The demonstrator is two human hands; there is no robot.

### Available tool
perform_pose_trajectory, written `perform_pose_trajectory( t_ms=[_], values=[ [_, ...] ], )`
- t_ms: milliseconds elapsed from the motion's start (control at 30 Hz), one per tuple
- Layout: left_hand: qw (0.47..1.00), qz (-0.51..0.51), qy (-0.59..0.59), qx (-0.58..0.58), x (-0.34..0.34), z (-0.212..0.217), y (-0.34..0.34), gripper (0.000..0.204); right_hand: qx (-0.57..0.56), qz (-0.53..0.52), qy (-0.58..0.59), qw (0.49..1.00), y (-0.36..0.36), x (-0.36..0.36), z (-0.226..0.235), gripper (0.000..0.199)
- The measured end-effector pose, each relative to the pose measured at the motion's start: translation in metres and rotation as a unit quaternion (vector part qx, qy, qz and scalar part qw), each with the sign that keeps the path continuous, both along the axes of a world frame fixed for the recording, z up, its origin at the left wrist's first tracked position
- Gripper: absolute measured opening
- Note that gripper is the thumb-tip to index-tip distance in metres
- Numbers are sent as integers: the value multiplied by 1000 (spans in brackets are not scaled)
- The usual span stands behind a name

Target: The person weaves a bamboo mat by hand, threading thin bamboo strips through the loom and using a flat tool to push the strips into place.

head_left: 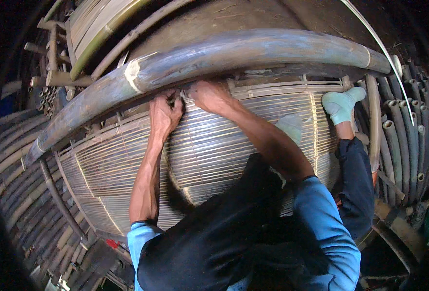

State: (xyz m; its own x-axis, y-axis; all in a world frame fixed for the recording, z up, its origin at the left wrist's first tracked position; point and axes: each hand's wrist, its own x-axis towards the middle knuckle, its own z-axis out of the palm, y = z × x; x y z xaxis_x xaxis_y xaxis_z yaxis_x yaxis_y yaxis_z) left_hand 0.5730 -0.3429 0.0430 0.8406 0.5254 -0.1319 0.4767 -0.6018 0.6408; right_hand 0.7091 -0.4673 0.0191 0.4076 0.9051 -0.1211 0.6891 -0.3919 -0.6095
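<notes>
A slatted panel of thin bamboo strips [209, 160] lies below me, crossed by pale bindings. Along its far edge runs a thick bamboo pole [253, 48]. My left hand [165, 112] is at that edge, just under the pole, its fingers curled inward. Close on its right, my right hand [210, 96] is also closed, with its fingertips at the panel's edge strip. Whatever the fingers of either hand pinch is too small and shadowed to make out. The pole's underside partly hides both sets of fingertips.
A foot in a pale green sock [339, 104] rests at the panel's right end. Bamboo poles [23, 189] are stacked at left; cut bamboo lengths [401, 131] lean at right. A thin pale strip [381, 46] arcs at upper right. Something red [111, 243] lies at lower left.
</notes>
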Motion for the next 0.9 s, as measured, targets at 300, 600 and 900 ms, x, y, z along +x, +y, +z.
perform_pose_trajectory(
  t_ms=[300, 600, 900],
  values=[
    [981, -77, -180, -12, -20, 25, -32, 41, 188, 7, 71, 980, -43, -19, 64, 16],
    [976, -37, -214, 29, -33, 30, -32, 46, 215, 16, -89, 972, -31, -45, 74, 13],
    [971, -73, -224, -47, -28, 35, -46, 33, 213, 6, 1, 977, -43, -30, 111, 15]
  ],
)
